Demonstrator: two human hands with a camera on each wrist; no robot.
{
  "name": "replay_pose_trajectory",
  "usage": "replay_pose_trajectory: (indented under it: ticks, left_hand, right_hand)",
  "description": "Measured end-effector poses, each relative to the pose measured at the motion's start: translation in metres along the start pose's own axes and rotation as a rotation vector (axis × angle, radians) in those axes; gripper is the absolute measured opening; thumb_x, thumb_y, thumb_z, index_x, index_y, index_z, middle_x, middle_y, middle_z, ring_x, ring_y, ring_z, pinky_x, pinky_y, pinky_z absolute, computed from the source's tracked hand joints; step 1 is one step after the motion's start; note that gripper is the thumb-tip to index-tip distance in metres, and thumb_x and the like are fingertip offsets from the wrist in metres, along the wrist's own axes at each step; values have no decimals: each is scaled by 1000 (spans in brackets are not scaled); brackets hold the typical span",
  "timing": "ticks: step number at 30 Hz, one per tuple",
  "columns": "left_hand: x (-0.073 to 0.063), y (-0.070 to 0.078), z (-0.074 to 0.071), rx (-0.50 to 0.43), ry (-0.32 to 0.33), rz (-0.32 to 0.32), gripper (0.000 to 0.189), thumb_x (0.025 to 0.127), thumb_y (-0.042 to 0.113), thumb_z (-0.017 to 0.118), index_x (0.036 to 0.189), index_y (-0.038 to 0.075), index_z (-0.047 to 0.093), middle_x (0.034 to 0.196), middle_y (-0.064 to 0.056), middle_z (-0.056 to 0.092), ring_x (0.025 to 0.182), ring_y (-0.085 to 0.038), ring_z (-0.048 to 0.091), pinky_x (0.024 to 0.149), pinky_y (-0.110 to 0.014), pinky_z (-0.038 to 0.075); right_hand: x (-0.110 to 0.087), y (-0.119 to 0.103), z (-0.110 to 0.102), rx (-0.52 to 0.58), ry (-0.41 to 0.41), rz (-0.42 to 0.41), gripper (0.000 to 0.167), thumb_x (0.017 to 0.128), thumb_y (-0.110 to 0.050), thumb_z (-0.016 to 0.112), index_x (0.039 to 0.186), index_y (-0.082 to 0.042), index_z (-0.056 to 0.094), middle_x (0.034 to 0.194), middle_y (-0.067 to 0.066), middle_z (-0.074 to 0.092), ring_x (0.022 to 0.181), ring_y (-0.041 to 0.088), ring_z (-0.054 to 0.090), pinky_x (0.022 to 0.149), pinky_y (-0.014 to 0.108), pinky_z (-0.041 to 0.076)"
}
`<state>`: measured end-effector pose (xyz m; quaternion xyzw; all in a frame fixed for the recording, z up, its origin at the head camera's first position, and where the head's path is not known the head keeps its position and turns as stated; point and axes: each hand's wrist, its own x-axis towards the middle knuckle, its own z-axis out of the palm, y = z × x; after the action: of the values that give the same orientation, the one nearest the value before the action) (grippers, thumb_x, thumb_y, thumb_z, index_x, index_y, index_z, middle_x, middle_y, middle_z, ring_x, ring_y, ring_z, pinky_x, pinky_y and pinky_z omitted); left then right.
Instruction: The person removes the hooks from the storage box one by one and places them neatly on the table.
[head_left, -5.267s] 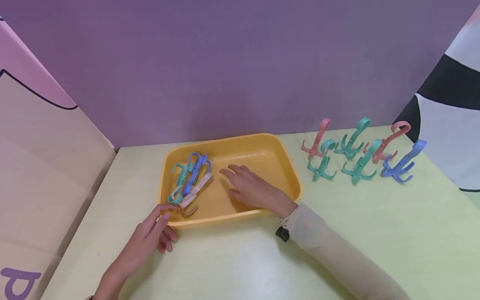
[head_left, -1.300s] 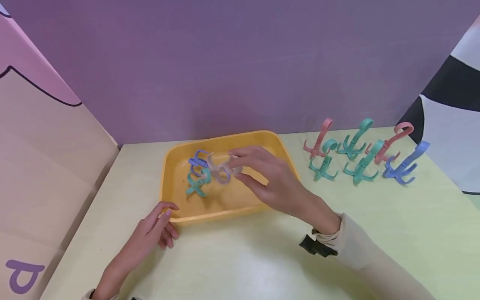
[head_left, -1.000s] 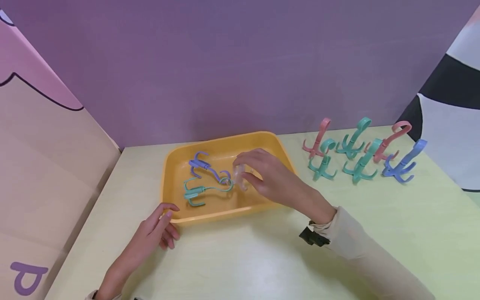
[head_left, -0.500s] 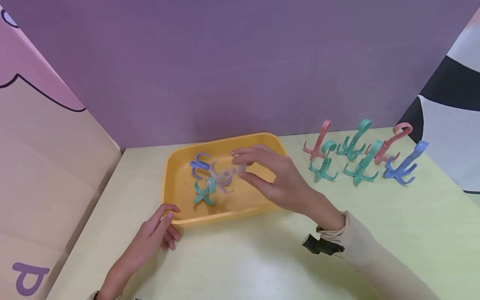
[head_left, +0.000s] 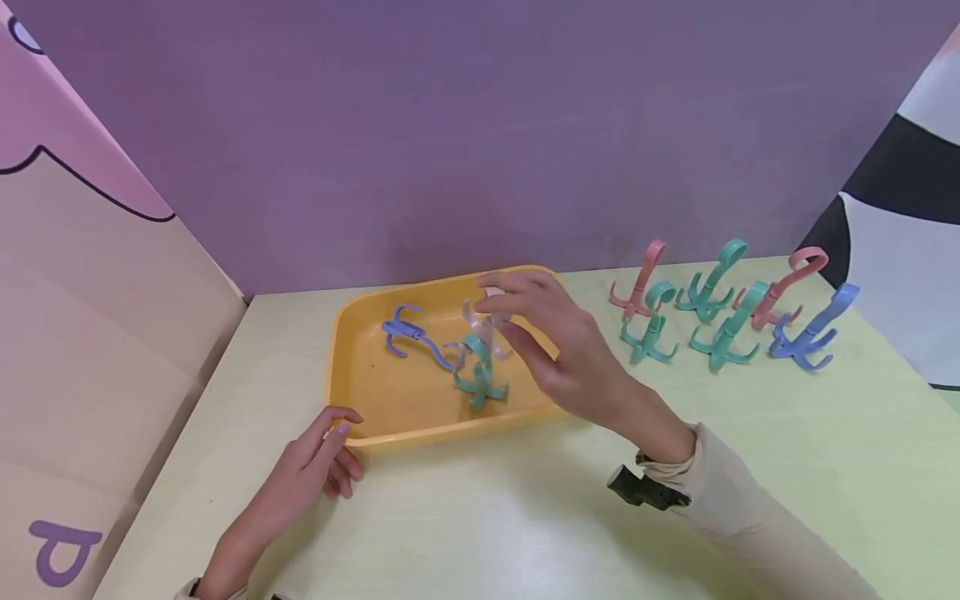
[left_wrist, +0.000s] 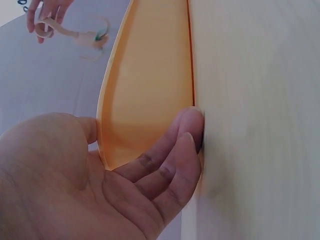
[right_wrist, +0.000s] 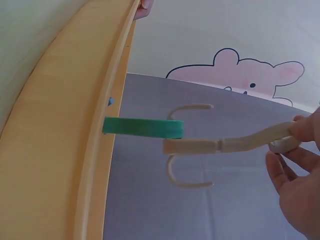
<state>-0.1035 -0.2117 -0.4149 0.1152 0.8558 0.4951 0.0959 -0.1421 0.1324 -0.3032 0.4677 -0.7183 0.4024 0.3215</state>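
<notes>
My right hand (head_left: 577, 358) pinches the curled top of a pale four-pronged plastic hook (right_wrist: 195, 146) above the yellow tray (head_left: 405, 408). A green hook (head_left: 478, 387) dangles from one of its prongs, prongs downward. In the right wrist view, the green hook's flat strip (right_wrist: 145, 127) meets the pale hook's base. On the tray floor lies a blue hook (head_left: 405, 330), its curled end near the green one in the head view. My left hand (head_left: 303, 462) grips the tray's front left corner, some fingers curled against the outer wall (left_wrist: 150, 100).
To the right of the tray several hooks stand on their prongs on the table: red (head_left: 643, 279), green (head_left: 723, 333) and blue (head_left: 810, 333). A purple panel (head_left: 480, 142) rises behind the tray, and a printed side panel (head_left: 97, 333) stands at the left.
My right hand, empty at first, has taken the pale hook and raised it. The green hook has come along on it, shifting right. The blue hook has separated from them; my left hand has stayed.
</notes>
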Motion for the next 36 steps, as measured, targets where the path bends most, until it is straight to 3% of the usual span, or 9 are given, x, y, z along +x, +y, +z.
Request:
replay_pose_trajectory:
  ticks: [6, 10, 15, 22, 24, 26, 29, 33, 36]
  left_hand:
    - [0, 1, 0, 6, 4, -8, 36, 110, 41, 32, 130, 16, 48, 79, -12, 67, 60, -26, 66, 54, -36, 56]
    - [1, 1, 1, 5, 0, -11, 35, 110, 40, 32, 129, 15, 48, 79, -12, 67, 60, -26, 66, 54, -36, 56]
    - [1, 1, 1, 13, 5, -8, 35, 110, 40, 32, 129, 15, 48, 78, -11, 67, 59, -26, 66, 54, -36, 56]
    - [0, 1, -1, 15, 3, 0, 35, 110, 41, 32, 129, 16, 48, 79, -11, 67, 60, -26, 66, 55, -36, 56]
    - [0, 0, -2, 15, 2, 3, 36, 110, 41, 32, 129, 16, 48, 79, -11, 67, 60, -26, 66, 55, -36, 56]
    - [0, -1, -2, 11, 5, 2, 36, 110, 41, 32, 129, 16, 48, 79, -11, 67, 60, -26, 66, 54, -36, 56]
    - [0, -1, -1, 1, 8, -5, 35, 110, 41, 33, 130, 16, 48, 79, -11, 68, 60, -26, 66, 54, -36, 56]
    - [0, -1, 1, -9, 4, -14, 35, 110, 41, 33, 130, 16, 48, 79, -12, 68, 60, -27, 66, 55, -36, 57]
    - [0, -1, 0, -2, 5, -14, 36, 109, 41, 33, 130, 16, 48, 79, -11, 68, 60, -27, 66, 55, -36, 57]
  right_hand:
    - [-7, 7, 2, -74, -179, 86, 38, 92, 8, 64, 126, -7, 62, 129, 5, 62, 124, 24, 51, 99, 36, 46]
    - [-9, 12, -1, -112, -221, 131, 39, 92, 6, 65, 128, -6, 60, 126, 3, 63, 121, 22, 52, 90, 35, 50]
    - [-8, 17, -10, -165, -167, 156, 40, 89, 8, 69, 126, -4, 61, 120, 6, 65, 110, 23, 55, 80, 35, 51]
    - [-4, 23, -26, -246, -68, 166, 42, 87, 10, 69, 127, 0, 60, 122, 8, 64, 114, 25, 56, 88, 37, 51]
    - [-4, 23, -31, -269, -34, 166, 41, 88, 10, 69, 126, -1, 60, 120, 8, 65, 113, 25, 57, 96, 40, 48]
    - [-3, 22, -35, -288, -7, 169, 40, 89, 9, 68, 127, -3, 61, 119, 8, 66, 110, 25, 58, 104, 47, 40]
    - [-4, 19, -40, -309, 18, 189, 41, 90, 7, 68, 128, -8, 62, 121, 6, 66, 104, 22, 59, 114, 61, 11]
    - [-6, 15, -48, -308, 27, 166, 41, 90, 7, 68, 129, -5, 62, 125, 6, 65, 110, 23, 58, 114, 50, 22]
    - [-8, 11, -53, -303, 26, 123, 39, 89, 8, 68, 127, 1, 62, 127, 11, 65, 116, 27, 57, 95, 30, 45]
